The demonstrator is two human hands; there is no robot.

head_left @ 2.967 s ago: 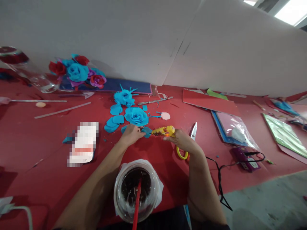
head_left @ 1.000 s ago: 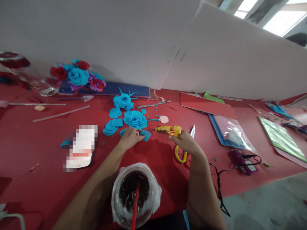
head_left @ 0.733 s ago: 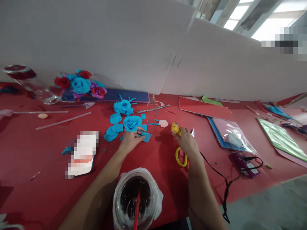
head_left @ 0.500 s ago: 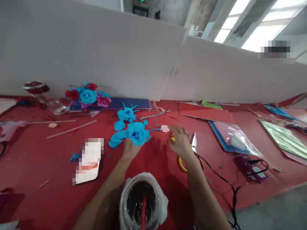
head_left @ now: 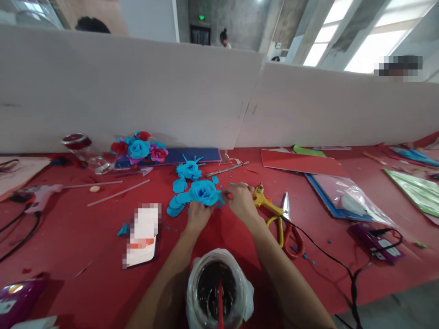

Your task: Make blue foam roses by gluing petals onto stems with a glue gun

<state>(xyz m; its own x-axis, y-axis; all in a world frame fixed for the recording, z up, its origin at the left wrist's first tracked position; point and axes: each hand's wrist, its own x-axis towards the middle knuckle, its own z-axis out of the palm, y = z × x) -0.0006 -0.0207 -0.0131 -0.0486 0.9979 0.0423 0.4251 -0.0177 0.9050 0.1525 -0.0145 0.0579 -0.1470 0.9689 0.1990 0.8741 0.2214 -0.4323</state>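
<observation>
1. Red straw [head_left: 220,301] is standing in a cup [head_left: 194,297] at six o'clock.
2. Left hand [head_left: 199,217] is holding the blue flower [head_left: 204,192] in its grip, near centre.
3. Right hand [head_left: 242,201] is meeting its three-o'clock edge; grip, cannot tell.
4. Glue gun [head_left: 269,204] is lying beyond, toward three.
5. Bouquet [head_left: 139,149] is sitting at ten.

No text, brand or number readable. Green lit sign [head_left: 201,17] on far wall, above dark frame [head_left: 200,35]: too small to make out wording or symbol. Purple box [head_left: 366,240] at right of bench [head_left: 233,237]: pale label [head_left: 387,254], print illegible. Second purple box [head_left: 25,294], lower left: whitish label [head_left: 7,307], likewise illegible. Phone [head_left: 142,246] on bench: screen pixelated, orange-red band across pale area, wording indecipherable. Partition [head_left: 137,91]: few thin dark strokes near seam, not legible as letters or digits.
</observation>
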